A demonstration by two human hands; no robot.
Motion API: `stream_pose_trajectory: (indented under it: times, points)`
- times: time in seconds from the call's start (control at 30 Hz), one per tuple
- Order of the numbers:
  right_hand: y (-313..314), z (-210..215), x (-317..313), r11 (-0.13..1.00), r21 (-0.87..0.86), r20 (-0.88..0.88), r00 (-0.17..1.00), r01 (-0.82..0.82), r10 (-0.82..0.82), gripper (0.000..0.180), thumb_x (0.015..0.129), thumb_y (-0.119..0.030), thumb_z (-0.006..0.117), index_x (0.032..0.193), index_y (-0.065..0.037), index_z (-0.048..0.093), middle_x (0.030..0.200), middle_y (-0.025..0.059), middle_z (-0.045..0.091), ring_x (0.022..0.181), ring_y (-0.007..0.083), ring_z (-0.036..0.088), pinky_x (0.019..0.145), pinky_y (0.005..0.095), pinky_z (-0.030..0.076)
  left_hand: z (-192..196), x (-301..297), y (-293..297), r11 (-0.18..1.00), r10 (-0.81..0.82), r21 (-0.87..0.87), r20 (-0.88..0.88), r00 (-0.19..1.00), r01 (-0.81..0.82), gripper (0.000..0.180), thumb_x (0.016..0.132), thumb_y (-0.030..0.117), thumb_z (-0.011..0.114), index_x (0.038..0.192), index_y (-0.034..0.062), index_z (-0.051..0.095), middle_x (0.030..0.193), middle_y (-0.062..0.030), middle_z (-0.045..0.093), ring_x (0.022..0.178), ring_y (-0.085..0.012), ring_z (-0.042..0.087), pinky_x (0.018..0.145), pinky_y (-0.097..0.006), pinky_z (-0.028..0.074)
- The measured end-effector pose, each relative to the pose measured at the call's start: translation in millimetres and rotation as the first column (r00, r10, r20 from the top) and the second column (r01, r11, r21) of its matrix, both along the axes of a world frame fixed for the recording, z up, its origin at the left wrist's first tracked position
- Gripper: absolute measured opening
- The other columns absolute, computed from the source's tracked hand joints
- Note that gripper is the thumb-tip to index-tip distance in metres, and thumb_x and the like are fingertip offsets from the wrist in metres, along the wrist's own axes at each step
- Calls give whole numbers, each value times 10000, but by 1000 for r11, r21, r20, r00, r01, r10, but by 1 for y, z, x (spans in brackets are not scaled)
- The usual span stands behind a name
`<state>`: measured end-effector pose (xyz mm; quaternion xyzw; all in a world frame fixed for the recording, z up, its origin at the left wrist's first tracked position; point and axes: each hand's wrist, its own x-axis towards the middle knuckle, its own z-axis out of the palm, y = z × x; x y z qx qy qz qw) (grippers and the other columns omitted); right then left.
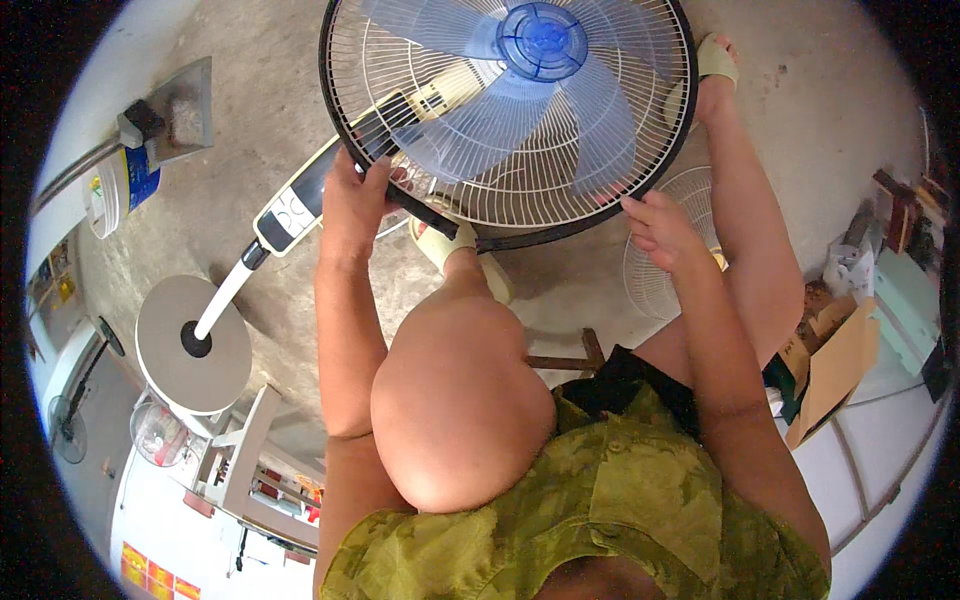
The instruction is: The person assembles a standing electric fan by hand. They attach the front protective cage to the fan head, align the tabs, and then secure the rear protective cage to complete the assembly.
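A pedestal fan (pixel 290 212) with a cream and black body leans across in front of me. Its clear blue blades (pixel 475 130) and blue hub (pixel 543 42) sit over a white wire guard. Round the guard runs a black rim strip (pixel 560 236), with a gap at its lower left where two ends show. My left hand (pixel 355 205) is closed round the strip's left side, near one end. On the lower right, my right hand (pixel 662 230) pinches the same strip between thumb and fingers. Another round wire guard (pixel 642 275) lies on the floor beneath my right hand, partly hidden.
The fan's white pole rises from a round grey base (pixel 165 345) at left. A white bucket (pixel 108 200) and grey dustpan (pixel 185 110) are farther left. Cardboard boxes (pixel 835 360) stand at right. A wooden stool leg (pixel 592 350) shows between my legs.
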<state>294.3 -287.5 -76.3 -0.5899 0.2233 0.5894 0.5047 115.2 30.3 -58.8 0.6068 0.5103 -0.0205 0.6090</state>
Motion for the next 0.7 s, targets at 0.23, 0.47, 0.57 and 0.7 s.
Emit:
stream_pose_trajectory:
  times: [0.23,0.47,0.57,0.7]
  points:
    - [-7,-11,-2,1000,-6,31,999,-26,26,171,905,-231,611,980,-94,543,654,-78,384,456,21,285,367,196,210,0,-18,-17,974,81,-217,58,995,-67,433,965,201,505,1287,-72,407,1068,-177,624,992,-253,629,861,-354,522]
    - [1,-4,-4,997,-73,49,998,-33,37,219,885,-300,640,920,-123,515,691,-61,427,489,33,312,384,201,221,7,-18,-24,948,144,-297,80,986,-115,438,973,182,474,1328,-53,373,1146,-206,585,1050,-272,601,915,-379,491]
    - [2,-2,-4,998,-63,43,999,-25,28,207,889,-284,635,939,-121,519,685,-62,426,486,31,310,384,200,222,5,-19,-24,941,152,-318,91,984,-115,438,971,159,467,1345,-36,351,1156,-216,575,1063,-283,593,925,-385,485]
    - [-2,-6,-6,1000,6,29,999,14,-14,165,893,-237,626,934,-123,514,673,-63,420,476,35,308,382,199,221,6,-16,-30,929,196,-337,98,976,-153,517,941,131,536,1378,-28,311,1088,-150,597,968,-220,619,800,-309,531]
